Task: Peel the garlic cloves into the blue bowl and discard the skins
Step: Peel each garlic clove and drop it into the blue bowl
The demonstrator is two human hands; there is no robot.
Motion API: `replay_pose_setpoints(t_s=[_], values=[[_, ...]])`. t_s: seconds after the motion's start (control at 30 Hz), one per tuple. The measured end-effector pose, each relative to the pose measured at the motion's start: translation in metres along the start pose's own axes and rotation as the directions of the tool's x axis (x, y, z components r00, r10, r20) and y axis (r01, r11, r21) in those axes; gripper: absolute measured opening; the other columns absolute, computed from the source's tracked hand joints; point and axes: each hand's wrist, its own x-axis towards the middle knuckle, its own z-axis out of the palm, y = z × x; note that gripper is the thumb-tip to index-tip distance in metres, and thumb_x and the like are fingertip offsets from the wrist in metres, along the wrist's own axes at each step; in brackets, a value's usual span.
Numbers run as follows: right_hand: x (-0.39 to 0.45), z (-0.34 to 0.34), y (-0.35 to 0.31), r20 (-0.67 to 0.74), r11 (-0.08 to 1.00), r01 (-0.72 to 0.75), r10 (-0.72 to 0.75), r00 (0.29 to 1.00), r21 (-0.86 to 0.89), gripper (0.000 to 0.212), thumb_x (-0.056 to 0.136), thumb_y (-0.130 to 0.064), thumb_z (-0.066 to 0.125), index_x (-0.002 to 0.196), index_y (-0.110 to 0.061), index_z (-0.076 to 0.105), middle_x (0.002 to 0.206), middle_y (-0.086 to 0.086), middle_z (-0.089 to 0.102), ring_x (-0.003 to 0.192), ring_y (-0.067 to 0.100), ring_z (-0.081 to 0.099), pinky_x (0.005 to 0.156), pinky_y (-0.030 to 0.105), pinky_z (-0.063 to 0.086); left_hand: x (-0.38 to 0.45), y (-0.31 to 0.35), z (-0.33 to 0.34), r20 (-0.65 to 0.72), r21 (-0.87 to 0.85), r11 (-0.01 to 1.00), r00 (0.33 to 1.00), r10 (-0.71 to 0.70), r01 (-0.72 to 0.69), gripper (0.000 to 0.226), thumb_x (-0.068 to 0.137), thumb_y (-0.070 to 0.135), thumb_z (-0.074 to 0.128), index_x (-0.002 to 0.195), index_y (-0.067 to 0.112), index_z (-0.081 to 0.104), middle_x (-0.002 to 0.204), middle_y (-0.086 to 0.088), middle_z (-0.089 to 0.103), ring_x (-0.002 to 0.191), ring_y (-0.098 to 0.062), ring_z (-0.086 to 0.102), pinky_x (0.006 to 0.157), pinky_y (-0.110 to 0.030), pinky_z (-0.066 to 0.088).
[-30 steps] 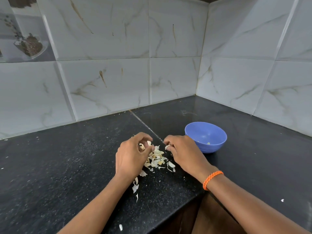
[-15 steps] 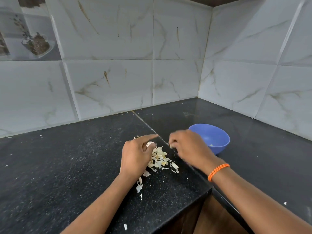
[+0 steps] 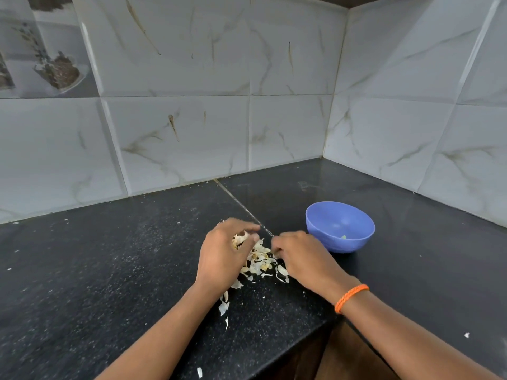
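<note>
Both hands are closing in over the skins, the left hand curling around a papery garlic piece. What the curled right hand is pinching is hidden, perhaps a clove. Peeling low is keeping scraps off the blue bowl, just beside it.

The scene is evenly and softly lit. A pale sheen is seen on the counter beyond the fingers, which are perhaps slightly blurred. Tile lines are bent near the edges.
</note>
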Motion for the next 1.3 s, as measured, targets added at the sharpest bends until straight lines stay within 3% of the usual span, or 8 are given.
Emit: replay_pose_setpoints(t_s=[0.1, 0.2, 0.27, 0.4, 0.53, 0.77, 1.1, 1.3], values=[[0.006, -0.014, 0.007, -0.135, 0.928, -0.04, 0.097, 0.986, 0.371, 0.015, 0.099, -0.013, 0.074, 0.094, -0.025, 0.08, 0.081, -0.011, 0.076, 0.075, 0.004, 0.07, 0.07, 0.026, 0.058, 0.0, -0.003, 0.004, -0.058, 0.019, 1.0, 0.998, 0.0, 0.001, 0.054, 0.103, 0.058, 0.064, 0.06, 0.025, 0.065, 0.065, 0.01, 0.067, 0.078, -0.011, 0.066, 0.083, -0.025, 0.048], [-0.003, -0.016, 0.004, -0.196, 0.846, -0.019, 0.145, 0.97, 0.533, 0.019, 0.102, -0.008, 0.068, 0.102, -0.02, 0.083, 0.074, -0.01, 0.074, 0.061, 0.005, 0.065, 0.063, 0.022, 0.055, 0.001, 0.001, 0.003, -0.001, -0.032, 0.999, 1.0, 0.024, -0.024, 0.016, 0.093, 0.039, 0.083, 0.089, 0.036, 0.068, 0.088, 0.016, 0.071, 0.099, -0.008, 0.065, 0.089, -0.028, 0.049], [-0.01, -0.007, 0.001, -0.192, 0.839, -0.013, 0.14, 0.971, 0.544, 0.022, 0.103, -0.006, 0.067, 0.105, -0.021, 0.083, 0.076, -0.012, 0.074, 0.062, 0.007, 0.065, 0.063, 0.019, 0.051, -0.002, 0.003, 0.006, 0.095, -0.061, 0.998, 0.995, 0.023, -0.017, 0.031, 0.087, 0.032, 0.088, 0.111, 0.044, 0.07, 0.106, 0.024, 0.071, 0.111, -0.005, 0.063, 0.096, -0.029, 0.048], [-0.014, 0.001, 0.004, -0.206, 0.725, -0.025, 0.229, 0.952, 0.688, 0.021, 0.1, -0.004, 0.071, 0.111, -0.021, 0.076, 0.086, -0.006, 0.081, 0.06, 0.014, 0.069, 0.064, 0.024, 0.057, -0.004, 0.001, 0.011, 0.073, -0.007, 0.998, 0.995, 0.062, -0.062, 0.019, 0.084, 0.048, 0.088, 0.1, 0.043, 0.077, 0.103, 0.028, 0.072, 0.107, -0.004, 0.066, 0.095, -0.032, 0.052], [-0.014, 0.006, -0.001, -0.241, 0.696, -0.01, 0.262, 0.934, 0.718, 0.012, 0.097, -0.007, 0.077, 0.105, -0.016, 0.075, 0.086, -0.006, 0.08, 0.064, 0.015, 0.073, 0.065, 0.021, 0.057, -0.003, 0.003, 0.011, 0.034, 0.012, 0.999, 0.999, 0.036, -0.036, 0.007, 0.09, 0.041, 0.086, 0.093, 0.042, 0.08, 0.093, 0.026, 0.073, 0.089, -0.006, 0.068, 0.078, -0.032, 0.056], [-0.011, 0.015, -0.002, -0.318, 0.734, 0.042, 0.241, 0.917, 0.677, 0.014, 0.1, -0.008, 0.074, 0.107, -0.019, 0.08, 0.095, -0.013, 0.079, 0.088, 0.015, 0.077, 0.075, 0.028, 0.062, -0.002, 0.005, 0.01, 0.024, -0.026, 1.0, 1.0, 0.015, -0.015, 0.006, 0.09, 0.028, 0.087, 0.089, 0.033, 0.084, 0.085, 0.02, 0.074, 0.084, -0.005, 0.07, 0.072, -0.024, 0.049], [-0.005, 0.021, 0.0, -0.266, 0.609, 0.056, 0.261, 0.928, 0.792, 0.016, 0.101, 0.0, 0.068, 0.103, -0.011, 0.079, 0.091, 0.001, 0.08, 0.077, 0.019, 0.077, 0.076, 0.028, 0.063, -0.002, 0.005, 0.008, 0.081, -0.024, 0.997, 0.994, 0.075, -0.073, 0.014, 0.102, 0.026, 0.075, 0.1, 0.034, 0.086, 0.093, 0.021, 0.076, 0.093, -0.004, 0.072, 0.08, -0.032, 0.057], [-0.006, 0.021, 0.0, -0.251, 0.589, 0.063, 0.243, 0.937, 0.806, 0.015, 0.102, -0.001, 0.068, 0.103, -0.012, 0.078, 0.088, 0.002, 0.079, 0.074, 0.02, 0.073, 0.073, 0.027, 0.061, -0.003, 0.0, 0.007, 0.153, -0.172, 0.985, 0.987, 0.045, -0.019, 0.018, 0.106, 0.027, 0.07, 0.098, 0.029, 0.086, 0.087, 0.014, 0.076, 0.087, -0.014, 0.072, 0.076, -0.032, 0.056]])
